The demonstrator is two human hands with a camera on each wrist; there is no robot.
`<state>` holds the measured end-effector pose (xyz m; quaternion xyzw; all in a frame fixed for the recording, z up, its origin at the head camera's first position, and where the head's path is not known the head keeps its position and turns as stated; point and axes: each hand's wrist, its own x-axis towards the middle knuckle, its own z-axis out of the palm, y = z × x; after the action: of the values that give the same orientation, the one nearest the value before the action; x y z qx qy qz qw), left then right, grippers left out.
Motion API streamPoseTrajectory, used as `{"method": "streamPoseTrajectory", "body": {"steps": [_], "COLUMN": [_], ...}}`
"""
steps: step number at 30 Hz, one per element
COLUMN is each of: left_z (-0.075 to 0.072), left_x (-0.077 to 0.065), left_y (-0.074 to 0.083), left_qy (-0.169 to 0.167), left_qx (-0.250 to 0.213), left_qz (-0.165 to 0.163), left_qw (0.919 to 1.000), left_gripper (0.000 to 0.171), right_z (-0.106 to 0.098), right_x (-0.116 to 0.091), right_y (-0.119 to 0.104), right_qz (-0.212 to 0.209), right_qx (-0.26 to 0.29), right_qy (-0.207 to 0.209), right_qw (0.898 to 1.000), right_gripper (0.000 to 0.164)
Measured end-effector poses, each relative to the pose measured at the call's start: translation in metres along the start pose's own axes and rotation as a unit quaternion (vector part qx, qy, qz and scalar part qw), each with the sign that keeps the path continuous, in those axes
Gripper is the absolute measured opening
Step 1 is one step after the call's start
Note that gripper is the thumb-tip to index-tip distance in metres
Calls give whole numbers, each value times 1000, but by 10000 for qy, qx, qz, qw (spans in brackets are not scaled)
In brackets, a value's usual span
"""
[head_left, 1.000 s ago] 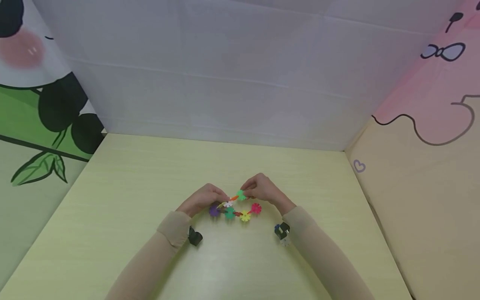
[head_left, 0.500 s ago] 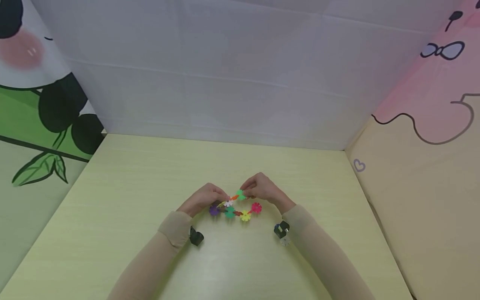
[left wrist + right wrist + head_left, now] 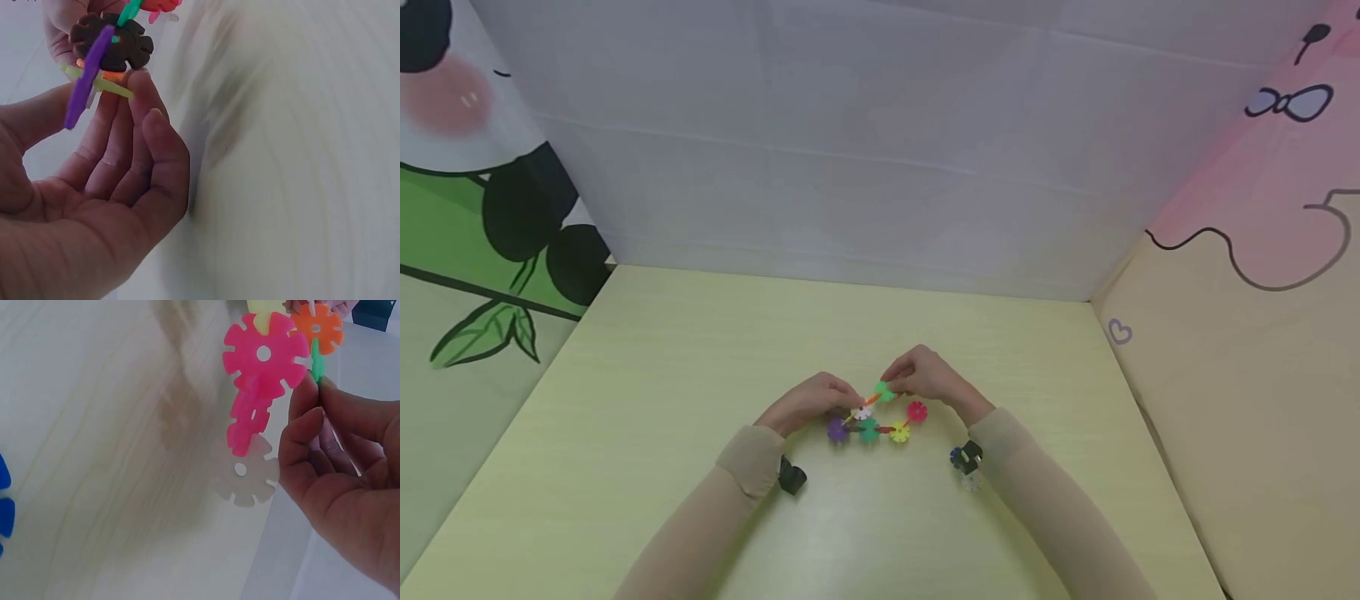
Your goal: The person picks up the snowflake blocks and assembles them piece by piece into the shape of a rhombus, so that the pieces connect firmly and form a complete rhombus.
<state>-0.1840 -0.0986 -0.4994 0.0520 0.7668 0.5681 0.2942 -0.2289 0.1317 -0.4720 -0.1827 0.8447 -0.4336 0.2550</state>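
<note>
A chain of notched plastic snowflake discs, slotted together in several colours, hangs between the two hands over the table. My left hand [image 3: 815, 400] pinches it near a white disc [image 3: 863, 410]. In the left wrist view, a purple disc [image 3: 90, 78], a yellow disc [image 3: 115, 87] and a brown disc [image 3: 134, 47] cross just by those fingertips. My right hand [image 3: 921, 375] pinches a green disc [image 3: 317, 359], edge-on and slotted to an orange disc [image 3: 331, 339]. At the chain's other end, a pink disc [image 3: 240, 350] leads to a whitish disc [image 3: 250, 490].
Under the right wrist, close to its black camera [image 3: 971, 457], lie a loose blue disc [image 3: 956, 457] and a whitish disc [image 3: 972, 482]. The pale wooden table [image 3: 737, 325] meets a grey curtain [image 3: 850, 167] behind and printed panels at both sides.
The left hand has shifted slightly right and nearer the body, and the purple, teal and yellow discs have swung with it. The right hand keeps its pinch almost in place.
</note>
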Motion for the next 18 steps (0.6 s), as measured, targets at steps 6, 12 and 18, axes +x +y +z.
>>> {"method": "streamPoseTrajectory", "body": {"steps": [6,12,18], "left_z": [1,3,6], "left_x": [-1,1,4], "left_y": [2,8,10], "left_qy": [-149,-194,-189], "left_qx": [-87,-264,-297], "left_qz": [67,147,184], "left_qw": [9998,9994,9992], "left_gripper": [20,21,21], "right_z": [-2,-3,-3], "right_x": [-1,1,2], "right_y": [-1,-2,-5], "right_qz": [-61,-124,-194], "right_qx": [-55,-189,-330], "right_qy": [-52,-201,-324], "right_qw": [10000,9995,9987], "right_gripper": [11,10,10]}}
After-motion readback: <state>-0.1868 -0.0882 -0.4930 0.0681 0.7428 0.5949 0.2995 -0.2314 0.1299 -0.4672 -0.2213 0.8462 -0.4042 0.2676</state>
